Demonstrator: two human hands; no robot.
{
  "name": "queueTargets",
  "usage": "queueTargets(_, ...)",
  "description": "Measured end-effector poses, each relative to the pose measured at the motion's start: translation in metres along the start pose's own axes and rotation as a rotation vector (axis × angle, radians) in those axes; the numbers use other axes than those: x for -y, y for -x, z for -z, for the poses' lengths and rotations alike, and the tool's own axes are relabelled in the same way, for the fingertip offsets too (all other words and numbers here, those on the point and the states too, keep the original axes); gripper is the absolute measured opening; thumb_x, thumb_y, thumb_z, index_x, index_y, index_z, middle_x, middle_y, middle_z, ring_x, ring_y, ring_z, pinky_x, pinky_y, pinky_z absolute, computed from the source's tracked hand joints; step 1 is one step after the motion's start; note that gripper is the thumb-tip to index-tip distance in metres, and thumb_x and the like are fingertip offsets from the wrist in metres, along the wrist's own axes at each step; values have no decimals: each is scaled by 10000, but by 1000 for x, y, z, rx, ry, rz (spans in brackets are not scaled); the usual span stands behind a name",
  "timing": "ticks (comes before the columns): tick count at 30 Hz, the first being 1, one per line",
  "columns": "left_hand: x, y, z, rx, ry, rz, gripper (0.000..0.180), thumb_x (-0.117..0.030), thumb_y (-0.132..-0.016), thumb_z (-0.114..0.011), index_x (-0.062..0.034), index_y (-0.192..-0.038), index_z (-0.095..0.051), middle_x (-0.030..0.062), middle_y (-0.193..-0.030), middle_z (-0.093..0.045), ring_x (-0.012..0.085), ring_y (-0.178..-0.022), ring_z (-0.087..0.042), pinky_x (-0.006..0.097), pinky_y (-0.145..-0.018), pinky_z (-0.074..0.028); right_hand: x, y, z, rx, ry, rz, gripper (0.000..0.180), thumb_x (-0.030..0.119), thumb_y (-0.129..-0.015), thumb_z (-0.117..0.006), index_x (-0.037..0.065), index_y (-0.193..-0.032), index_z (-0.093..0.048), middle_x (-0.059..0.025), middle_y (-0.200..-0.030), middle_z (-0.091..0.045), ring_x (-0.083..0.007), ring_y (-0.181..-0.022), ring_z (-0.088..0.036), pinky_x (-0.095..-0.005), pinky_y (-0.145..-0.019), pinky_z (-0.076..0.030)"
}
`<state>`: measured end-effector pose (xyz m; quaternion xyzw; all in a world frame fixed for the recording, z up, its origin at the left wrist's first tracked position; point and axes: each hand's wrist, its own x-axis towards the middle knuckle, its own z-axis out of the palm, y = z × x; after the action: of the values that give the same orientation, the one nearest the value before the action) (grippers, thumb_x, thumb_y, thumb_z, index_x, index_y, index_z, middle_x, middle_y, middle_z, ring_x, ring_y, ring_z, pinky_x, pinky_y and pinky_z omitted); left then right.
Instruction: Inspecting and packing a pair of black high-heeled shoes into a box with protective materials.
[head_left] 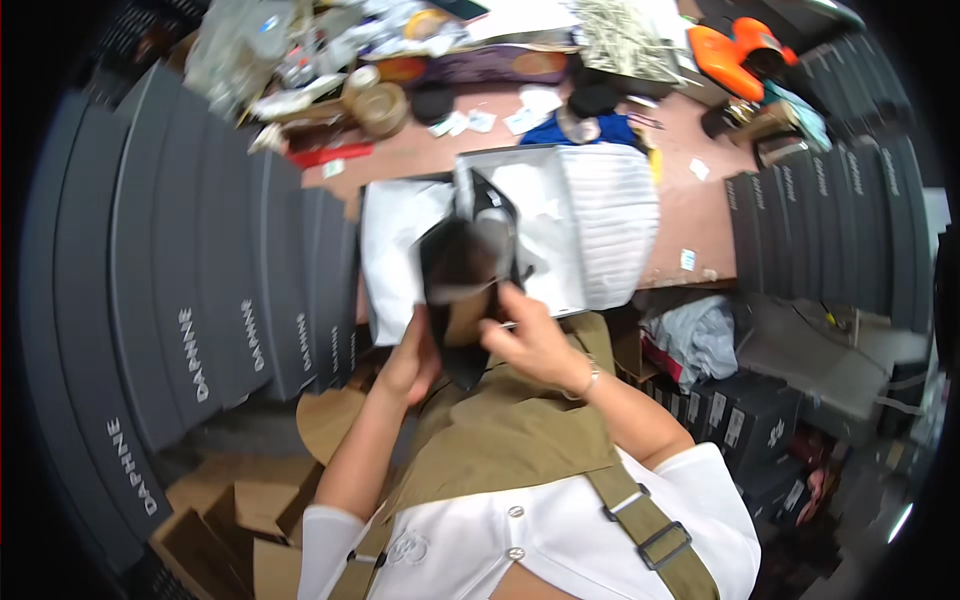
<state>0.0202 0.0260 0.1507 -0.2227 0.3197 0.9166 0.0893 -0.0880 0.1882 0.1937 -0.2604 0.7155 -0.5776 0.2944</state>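
Observation:
A black pointed-toe shoe (pixel 462 355) is held above my lap, its toe toward me and a tan inside showing; its upper part is blurred. My left hand (pixel 408 362) is closed around the shoe's left side, with some fingers hidden behind it. Against the shoe's right edge, the bent fingers of my right hand (pixel 530 338) grip near the opening. Just beyond lies an open shoe box (pixel 572 290) lined with white tissue paper (pixel 395 235). A glossy black part (pixel 492 190) shows over the box; whether it belongs to this shoe I cannot tell.
White ribbed padding (pixel 612 225) lies at the box's right. Dark grey shoe boxes (pixel 200 270) stand in rows on the left, with more shoe boxes (pixel 830 220) on the right. Tape rolls (pixel 380 108) and an orange tool (pixel 725 62) are farther back. Open cartons (pixel 225 520) sit lower left.

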Motion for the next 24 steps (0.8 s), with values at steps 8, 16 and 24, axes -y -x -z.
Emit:
queueTargets(8,28,-8,3,292,857,354,552,-466,-958,-434,-74,-1346,-416,164,-1350,-456,314,-1261,-455,510,-1075,-355,-2,-22,-6,177,221,715,473,147,-742,-587,26,-1198,-554,-131,-928,-538,-308,-862,-542,-392,-755,-456)
queueTargets(16,23,-70,-18,36,666,202,560,-520,-970,-367,-14,-1055,-590,266,-1090,-617,484,-1062,-570,621,-976,-415,-62,-145,212,-487,604,303,255,28,-814,-614,18,-1069,-607,-159,-955,-620,-288,-789,-627,-357,-698,-510)
queueTargets(24,14,-115,-29,-82,622,40,565,-547,-940,-426,-45,-1127,-606,206,-1032,-653,453,-979,-606,567,-942,-445,-185,-247,298,-306,1324,206,310,67,-752,-624,101,-1060,-627,-121,-1168,-567,-314,-1041,-554,-454,-850,-454)
